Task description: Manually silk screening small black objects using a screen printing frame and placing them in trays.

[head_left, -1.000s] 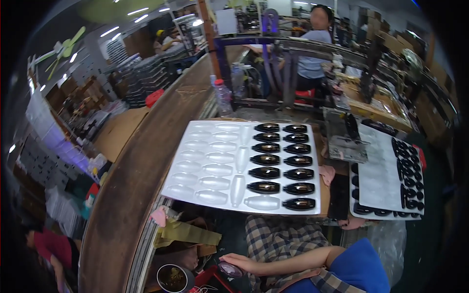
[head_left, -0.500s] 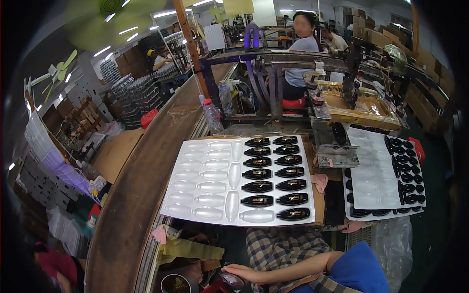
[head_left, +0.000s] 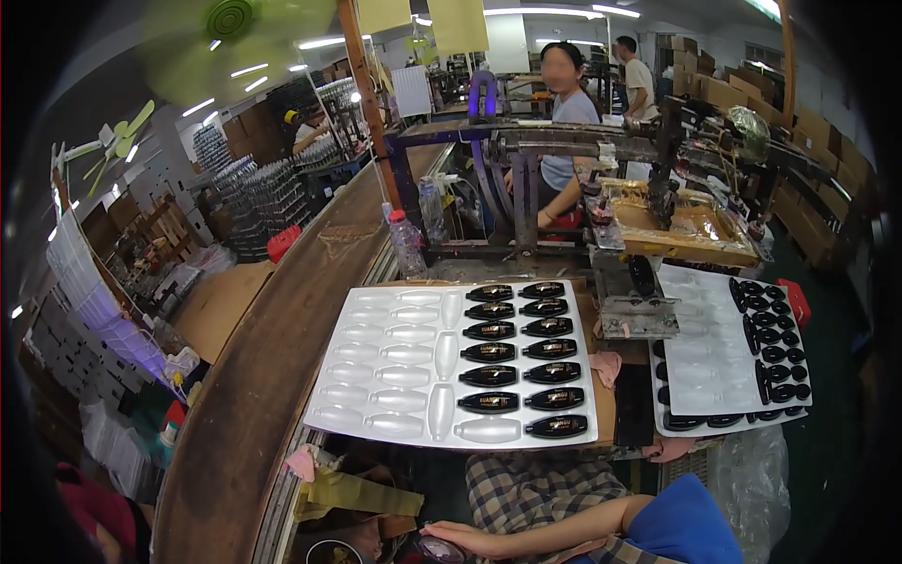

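My right hand (head_left: 465,538) is low in the picture, its bare forearm reaching left from a blue sleeve. Its fingers curl over a glossy, rounded, partly see-through thing (head_left: 443,551); the lower edge cuts it off and I cannot make out its kind. My left hand is out of the picture. In front of me lies a white moulded tray (head_left: 437,362). Black bottles with gold print, such as this black bottle (head_left: 489,402), fill most of the tray's two right-hand columns. Its left-hand pockets hold none.
Left of the tray runs a brown conveyor belt (head_left: 249,395). A printing frame (head_left: 681,230) on a metal machine stands behind, right. Stacked trays (head_left: 709,376) with black parts are at right. A capped plastic bottle (head_left: 406,244) stands behind the tray. A co-worker (head_left: 568,113) sits beyond.
The view has shifted slightly. The co-worker beyond the machine has leaned and now shows an arm; another person behind stands upright. My right hand stays low, around the same rounded thing.
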